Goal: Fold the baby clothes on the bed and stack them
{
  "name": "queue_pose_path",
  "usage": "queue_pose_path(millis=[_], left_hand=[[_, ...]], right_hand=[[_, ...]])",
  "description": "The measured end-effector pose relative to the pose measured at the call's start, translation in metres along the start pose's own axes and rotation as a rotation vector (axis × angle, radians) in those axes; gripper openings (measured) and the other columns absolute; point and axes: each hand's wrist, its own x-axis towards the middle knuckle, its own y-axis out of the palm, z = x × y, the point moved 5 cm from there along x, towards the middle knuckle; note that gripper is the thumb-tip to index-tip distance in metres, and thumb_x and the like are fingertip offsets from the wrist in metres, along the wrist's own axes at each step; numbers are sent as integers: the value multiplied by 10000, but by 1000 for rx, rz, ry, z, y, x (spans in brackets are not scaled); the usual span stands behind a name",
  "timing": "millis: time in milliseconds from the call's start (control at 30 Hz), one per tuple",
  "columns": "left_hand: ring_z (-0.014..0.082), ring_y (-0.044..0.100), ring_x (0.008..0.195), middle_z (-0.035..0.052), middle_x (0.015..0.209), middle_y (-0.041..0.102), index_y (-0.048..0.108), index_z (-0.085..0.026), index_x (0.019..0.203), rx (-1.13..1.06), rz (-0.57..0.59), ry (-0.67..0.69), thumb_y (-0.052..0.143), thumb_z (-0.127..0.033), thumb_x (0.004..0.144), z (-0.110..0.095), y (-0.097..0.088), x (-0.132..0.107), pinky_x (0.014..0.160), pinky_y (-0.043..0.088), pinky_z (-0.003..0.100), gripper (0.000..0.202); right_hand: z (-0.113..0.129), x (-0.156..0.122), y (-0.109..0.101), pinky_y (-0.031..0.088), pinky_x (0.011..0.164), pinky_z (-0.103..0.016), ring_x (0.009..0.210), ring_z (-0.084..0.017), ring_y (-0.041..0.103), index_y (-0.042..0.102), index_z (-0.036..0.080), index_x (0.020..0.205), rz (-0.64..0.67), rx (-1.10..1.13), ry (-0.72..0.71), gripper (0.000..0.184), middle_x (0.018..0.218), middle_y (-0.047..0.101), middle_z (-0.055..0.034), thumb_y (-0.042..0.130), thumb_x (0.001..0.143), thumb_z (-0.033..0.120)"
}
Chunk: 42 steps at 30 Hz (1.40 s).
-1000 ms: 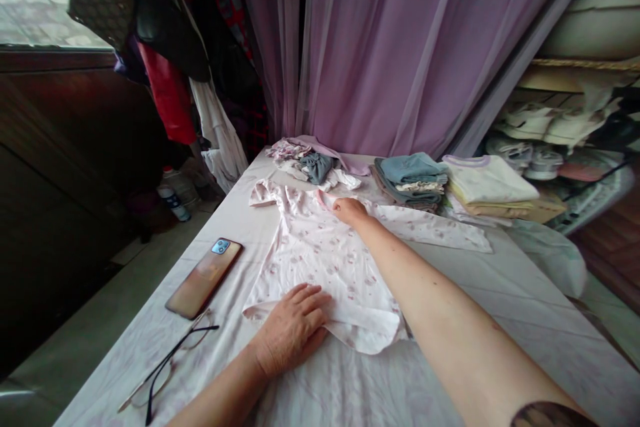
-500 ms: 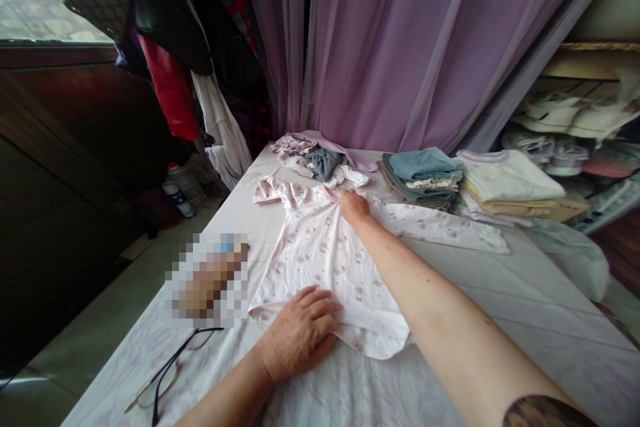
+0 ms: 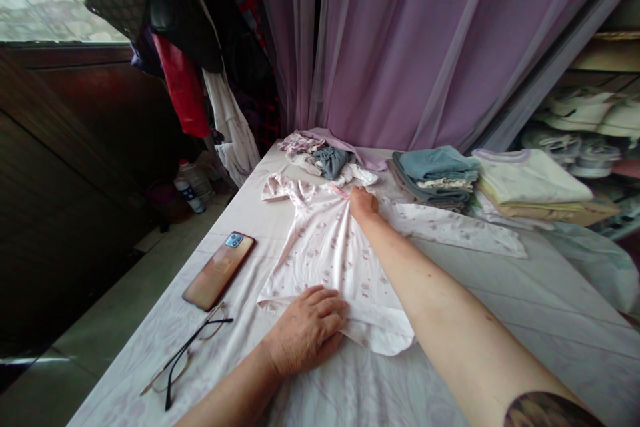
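A white long-sleeved shirt point(image 3: 320, 260) with a small printed pattern and a pink neckline lies spread on the sheet-covered surface. One sleeve stretches out to the right; the left one is bunched and looks shorter. At the neckline, my right hand point(image 3: 364, 203) is closed on the fabric, and creases run down from its grip. My left hand point(image 3: 309, 330) rests palm down on the bottom hem, fingers laid over the cloth and thumb side hidden.
To the left lie a phone point(image 3: 219, 271) and eyeglasses point(image 3: 183, 354). Behind the shirt is a heap of crumpled clothes point(image 3: 327, 159). Folded blue and grey clothes point(image 3: 435, 170) and a folded white top point(image 3: 530, 174) are stacked at the back right, before a purple curtain point(image 3: 400, 47).
The view has turned slightly, so things appear farther right. My right hand still grips the neckline with a little more creasing below it; my left hand stays on the hem.
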Motion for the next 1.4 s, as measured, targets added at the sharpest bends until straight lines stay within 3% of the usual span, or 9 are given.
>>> queue_pose_path(millis=[233, 367, 500, 633, 700, 767, 833, 1100, 1400], left_hand=[[218, 586, 1129, 64, 1227, 647, 568, -199, 1064, -12, -6, -73, 566, -162, 831, 3, -1, 0, 1001, 431, 381, 236], [238, 612, 1072, 90, 1223, 648, 511, -198, 1217, 74, -37, -150, 568, -161, 817, 9, -3, -5, 928, 466, 398, 405], [238, 620, 1057, 90, 1214, 648, 564, -196, 1117, 176, -25, -197, 573, -188, 843, 14, -8, -14, 904, 476, 395, 274], [232, 615, 1063, 80, 1255, 625, 611, -208, 1008, 287, 22, -212, 554, -181, 860, 17, -18, -25, 931, 466, 392, 161], [236, 614, 1066, 77, 1280, 611, 625, -215, 998, 345, 42, -232, 550, -156, 850, 19, -24, -31, 936, 461, 398, 176], [232, 619, 1060, 75, 1292, 606, 631, -218, 1007, 388, 51, -252, 539, -137, 846, 22, -30, -39, 937, 458, 398, 203], [225, 625, 1051, 76, 1281, 617, 635, -215, 1008, 418, 52, -266, 525, -139, 856, 24, -37, -46, 937, 456, 393, 202], [205, 649, 998, 69, 1113, 698, 639, -210, 1018, 484, 78, -305, 464, -149, 888, 33, -56, -62, 898, 464, 358, 227], [221, 658, 969, 82, 1075, 711, 652, -213, 990, 490, 63, -403, 417, -189, 895, 47, -61, -75, 855, 499, 348, 255]], right_hand=[[1, -43, -12, 467, 897, -303, 1107, -222, 604, 520, 154, 1301, -105, 61, -81, 363, 1277, 585, -161, 425, 956, 217], [-9, -113, -8, 468, 847, -259, 1003, -180, 637, 670, 206, 1034, -129, 271, -255, 230, 1126, 670, -75, 465, 935, 243], [-26, -194, 5, 488, 754, -263, 833, -162, 662, 680, 220, 807, -62, 528, -473, 205, 856, 711, -26, 499, 903, 234], [-50, -255, 2, 484, 907, -356, 1015, -203, 645, 681, 233, 854, -123, 556, -620, 81, 1068, 709, -54, 606, 841, 262], [-63, -274, 0, 472, 963, -401, 1126, -237, 604, 673, 239, 1014, -145, 506, -614, 241, 1221, 654, -80, 681, 777, 280], [-74, -287, 0, 463, 995, -425, 1199, -255, 561, 619, 245, 1175, -162, 457, -595, 457, 1325, 589, -95, 715, 730, 277], [-80, -297, 3, 459, 1006, -438, 1221, -259, 544, 591, 257, 1223, -178, 405, -600, 514, 1356, 564, -90, 710, 723, 248], [-91, -308, 12, 495, 938, -382, 1110, -210, 614, 638, 226, 1108, -381, 381, -668, 304, 1206, 661, -87, 540, 841, 118], [-105, -317, 9, 542, 851, -382, 984, -213, 652, 706, 254, 1010, -359, 328, -666, 239, 1069, 708, -72, 510, 900, 174]])
